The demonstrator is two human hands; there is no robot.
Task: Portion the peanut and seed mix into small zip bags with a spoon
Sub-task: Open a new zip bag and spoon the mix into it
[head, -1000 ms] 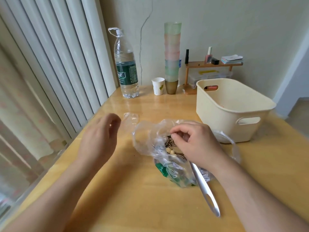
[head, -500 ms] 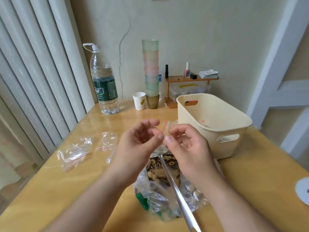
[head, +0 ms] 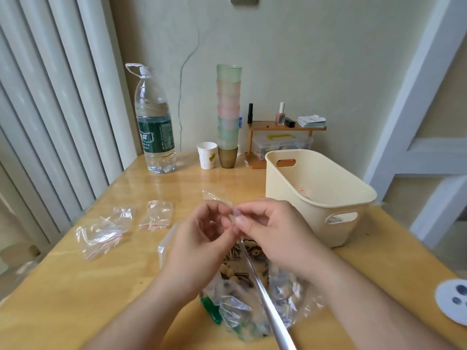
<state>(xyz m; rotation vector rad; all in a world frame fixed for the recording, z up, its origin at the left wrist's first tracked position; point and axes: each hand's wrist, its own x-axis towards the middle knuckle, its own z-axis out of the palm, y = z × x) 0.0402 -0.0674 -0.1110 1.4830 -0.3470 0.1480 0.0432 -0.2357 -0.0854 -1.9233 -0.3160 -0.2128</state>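
From the head camera, the left hand [head: 199, 238] and right hand [head: 273, 231] meet above the desk [head: 75, 286], fingers [head: 227, 221] of both pinching one small zip bag [head: 217, 198]. Beneath them sits the open bag of peanut and seed mix [head: 240, 274], the spoon [head: 262, 291] resting in it. Two spare zip bags [head: 106, 231] lie left; a cream basket [head: 318, 195] stands right.

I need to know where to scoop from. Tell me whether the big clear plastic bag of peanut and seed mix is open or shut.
Open. The big clear plastic bag gapes at the top, and the metal spoon reaches into the mix.
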